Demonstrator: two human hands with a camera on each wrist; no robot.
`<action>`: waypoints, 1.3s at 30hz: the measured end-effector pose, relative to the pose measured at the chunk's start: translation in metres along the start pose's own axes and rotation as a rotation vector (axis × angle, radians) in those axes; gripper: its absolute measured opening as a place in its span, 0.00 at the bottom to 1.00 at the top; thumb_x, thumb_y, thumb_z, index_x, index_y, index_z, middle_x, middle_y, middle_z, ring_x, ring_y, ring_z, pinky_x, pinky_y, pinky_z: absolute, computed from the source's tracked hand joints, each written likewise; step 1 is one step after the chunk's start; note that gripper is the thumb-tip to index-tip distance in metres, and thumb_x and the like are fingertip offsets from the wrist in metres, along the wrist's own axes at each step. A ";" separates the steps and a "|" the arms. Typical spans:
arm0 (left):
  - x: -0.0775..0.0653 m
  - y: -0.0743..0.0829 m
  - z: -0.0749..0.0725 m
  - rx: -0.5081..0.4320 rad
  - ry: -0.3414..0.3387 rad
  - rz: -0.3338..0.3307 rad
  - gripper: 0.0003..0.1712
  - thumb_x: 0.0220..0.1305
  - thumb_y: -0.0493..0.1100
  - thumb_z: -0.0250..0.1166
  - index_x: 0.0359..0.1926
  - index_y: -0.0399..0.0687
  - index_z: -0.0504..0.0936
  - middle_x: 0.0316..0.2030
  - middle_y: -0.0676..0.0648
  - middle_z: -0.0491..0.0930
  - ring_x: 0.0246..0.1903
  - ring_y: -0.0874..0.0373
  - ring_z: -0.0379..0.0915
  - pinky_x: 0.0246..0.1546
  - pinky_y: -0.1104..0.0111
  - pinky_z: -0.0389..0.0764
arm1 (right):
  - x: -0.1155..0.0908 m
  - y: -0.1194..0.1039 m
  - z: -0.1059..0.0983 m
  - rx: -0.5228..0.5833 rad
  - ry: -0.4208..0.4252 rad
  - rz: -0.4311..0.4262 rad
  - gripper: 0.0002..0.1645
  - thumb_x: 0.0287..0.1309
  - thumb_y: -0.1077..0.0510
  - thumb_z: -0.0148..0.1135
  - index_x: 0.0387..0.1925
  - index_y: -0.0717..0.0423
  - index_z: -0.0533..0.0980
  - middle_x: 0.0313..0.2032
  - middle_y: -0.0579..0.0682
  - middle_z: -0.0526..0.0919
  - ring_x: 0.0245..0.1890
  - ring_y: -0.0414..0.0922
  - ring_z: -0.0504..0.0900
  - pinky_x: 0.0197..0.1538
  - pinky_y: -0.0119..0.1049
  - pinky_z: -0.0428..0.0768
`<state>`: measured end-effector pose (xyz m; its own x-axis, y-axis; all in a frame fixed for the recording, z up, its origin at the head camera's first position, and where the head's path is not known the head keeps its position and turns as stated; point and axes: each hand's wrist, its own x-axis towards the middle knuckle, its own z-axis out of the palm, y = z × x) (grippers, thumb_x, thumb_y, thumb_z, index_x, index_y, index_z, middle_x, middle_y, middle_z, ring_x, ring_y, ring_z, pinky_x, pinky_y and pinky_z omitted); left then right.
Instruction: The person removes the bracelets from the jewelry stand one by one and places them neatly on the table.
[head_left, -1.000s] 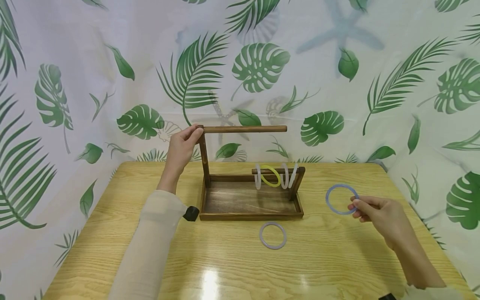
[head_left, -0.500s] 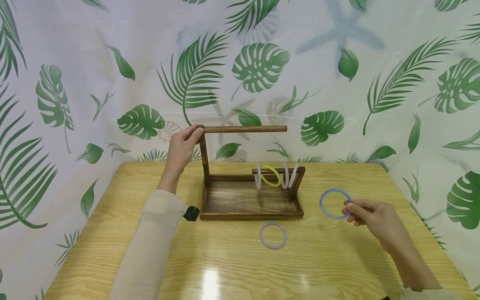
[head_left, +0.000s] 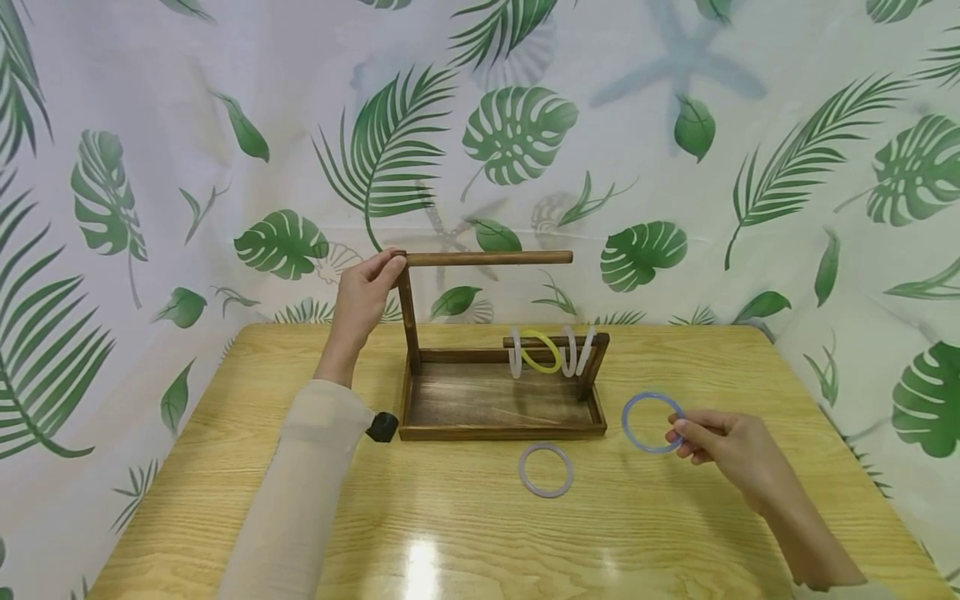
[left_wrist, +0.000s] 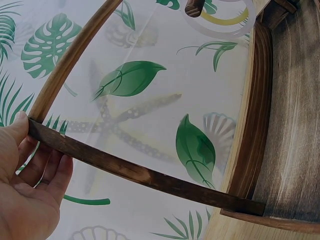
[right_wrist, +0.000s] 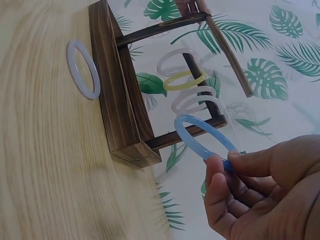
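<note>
Pinching the near edge of a blue ring (head_left: 626, 422), the right hand (head_left: 731, 454) sits to the right of a wooden stand (head_left: 502, 432) in the head view. The ring extends leftward from the fingertips, its far side near the stand but apart from it. The left hand (head_left: 363, 300) holds the stand's top left corner, where the upper bar (head_left: 487, 258) meets the post. A yellow ring (head_left: 557, 354) and three pale rings (head_left: 515, 358) hang on the lower bar (head_left: 536, 342); a loose pale ring (head_left: 522, 471) lies flat on the table (head_left: 675, 542) before the stand.

In the left wrist view, the thumb presses one side of that corner while the fingers curl behind it.

In the right wrist view, thumb and fingertips close narrowly on the blue ring's edge; the rest of its loop projects away from the palm, overlapping the stand in sight.
</note>
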<state>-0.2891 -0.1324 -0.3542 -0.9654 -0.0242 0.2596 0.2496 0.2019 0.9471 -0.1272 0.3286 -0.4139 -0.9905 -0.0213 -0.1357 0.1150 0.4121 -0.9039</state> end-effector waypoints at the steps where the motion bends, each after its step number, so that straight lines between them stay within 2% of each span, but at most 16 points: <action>1: 0.000 0.000 0.000 0.000 -0.001 0.001 0.29 0.78 0.51 0.60 0.71 0.37 0.74 0.67 0.39 0.75 0.64 0.46 0.75 0.65 0.61 0.73 | 0.000 0.000 0.001 -0.001 -0.001 0.008 0.26 0.77 0.57 0.58 0.58 0.80 0.75 0.40 0.53 0.89 0.34 0.39 0.86 0.41 0.35 0.86; 11: 0.002 -0.001 0.001 -0.012 -0.009 0.003 0.29 0.78 0.51 0.61 0.70 0.39 0.74 0.68 0.39 0.74 0.66 0.48 0.73 0.66 0.62 0.72 | -0.001 0.000 0.011 0.007 -0.038 0.022 0.24 0.76 0.59 0.58 0.57 0.80 0.76 0.38 0.53 0.90 0.33 0.41 0.86 0.40 0.36 0.86; 17: 0.003 -0.001 0.001 -0.008 -0.004 0.000 0.29 0.78 0.51 0.61 0.71 0.38 0.74 0.67 0.39 0.75 0.65 0.48 0.74 0.66 0.62 0.73 | -0.001 0.001 0.018 0.003 -0.061 0.010 0.22 0.76 0.62 0.58 0.58 0.81 0.75 0.40 0.58 0.89 0.33 0.42 0.86 0.39 0.36 0.86; 24: 0.003 -0.001 0.001 -0.016 -0.003 0.007 0.29 0.78 0.50 0.61 0.70 0.38 0.75 0.67 0.39 0.75 0.65 0.48 0.74 0.65 0.62 0.73 | -0.002 0.001 0.029 0.005 -0.095 0.043 0.22 0.76 0.61 0.58 0.58 0.80 0.75 0.40 0.59 0.89 0.33 0.41 0.85 0.39 0.38 0.86; 39: 0.001 0.000 0.001 -0.024 0.006 -0.001 0.27 0.78 0.49 0.61 0.69 0.39 0.76 0.65 0.38 0.77 0.63 0.47 0.76 0.64 0.62 0.74 | -0.003 0.008 0.047 -0.024 -0.122 0.054 0.18 0.74 0.60 0.60 0.50 0.75 0.81 0.38 0.58 0.88 0.32 0.44 0.85 0.38 0.39 0.86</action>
<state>-0.2899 -0.1318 -0.3546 -0.9653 -0.0299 0.2593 0.2501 0.1786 0.9516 -0.1198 0.2888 -0.4397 -0.9663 -0.1088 -0.2333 0.1643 0.4370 -0.8844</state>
